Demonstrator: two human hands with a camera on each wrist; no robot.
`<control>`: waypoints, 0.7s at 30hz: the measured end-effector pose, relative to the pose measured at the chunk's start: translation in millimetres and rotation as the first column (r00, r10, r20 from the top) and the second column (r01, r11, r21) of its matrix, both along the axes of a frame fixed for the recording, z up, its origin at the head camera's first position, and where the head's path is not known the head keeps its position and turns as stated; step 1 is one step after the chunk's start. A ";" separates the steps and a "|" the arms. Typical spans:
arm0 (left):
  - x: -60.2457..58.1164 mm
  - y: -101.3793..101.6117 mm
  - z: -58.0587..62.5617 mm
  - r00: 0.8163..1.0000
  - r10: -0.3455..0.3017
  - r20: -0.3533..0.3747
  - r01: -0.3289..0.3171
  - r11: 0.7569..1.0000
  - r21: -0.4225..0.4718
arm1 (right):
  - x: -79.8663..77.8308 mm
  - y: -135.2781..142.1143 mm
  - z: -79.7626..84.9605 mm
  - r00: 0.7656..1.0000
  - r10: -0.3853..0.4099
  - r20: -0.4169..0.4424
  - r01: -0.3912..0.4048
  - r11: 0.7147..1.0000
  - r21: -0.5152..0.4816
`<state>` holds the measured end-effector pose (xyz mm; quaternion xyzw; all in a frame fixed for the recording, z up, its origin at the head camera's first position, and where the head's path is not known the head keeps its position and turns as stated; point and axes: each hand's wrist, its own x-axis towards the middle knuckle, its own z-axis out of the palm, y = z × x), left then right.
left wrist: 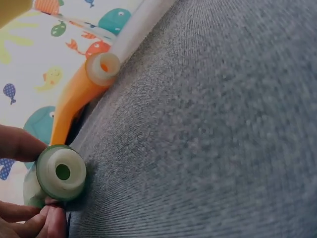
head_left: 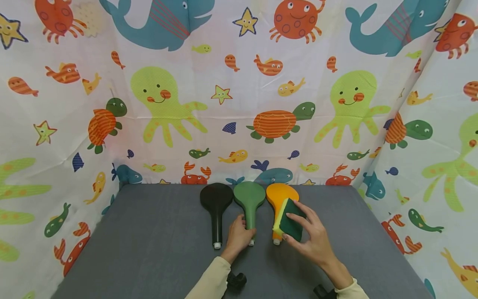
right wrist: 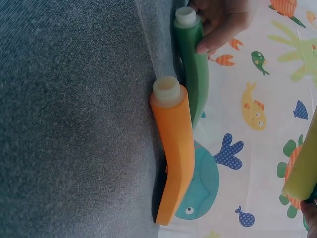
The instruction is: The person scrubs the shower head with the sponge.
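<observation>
Three handheld shower heads lie side by side with their handles toward me: a black shower head [head_left: 216, 197], a green shower head [head_left: 249, 194] and an orange shower head [head_left: 281, 193]. My left hand [head_left: 238, 238] grips the green one low on its handle, thumb and fingers on either side. In the left wrist view its hollow white end [left wrist: 75, 171] faces the camera. My right hand [head_left: 315, 241] pinches a yellow and green scouring sponge [head_left: 292, 222] by its edges. In the head view the sponge overlaps the orange handle; the right wrist view shows the sponge [right wrist: 303, 171] apart from it.
A grey cloth-covered table [head_left: 160, 236] carries everything. Behind and at both sides hangs a white curtain [head_left: 231, 112] printed with sea animals. Each wrist wears a black strap mount, such as the left mount [head_left: 237, 280].
</observation>
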<state>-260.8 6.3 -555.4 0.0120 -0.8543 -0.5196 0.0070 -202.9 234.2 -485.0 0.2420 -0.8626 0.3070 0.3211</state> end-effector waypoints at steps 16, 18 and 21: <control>2.6 -7.4 2.5 0.987 -0.045 0.151 0.001 0.961 0.277 | 0.2 -0.5 4.3 1.000 0.000 0.011 -0.001 1.000 0.008; 3.6 -8.0 1.6 0.990 -0.027 0.135 -0.012 0.960 0.280 | 0.1 -0.6 4.3 1.000 0.002 0.002 -0.002 1.000 0.012; 5.3 -9.7 0.9 0.993 0.004 0.117 -0.036 0.963 0.268 | 0.7 -1.0 4.3 1.000 0.000 0.005 0.000 1.000 0.014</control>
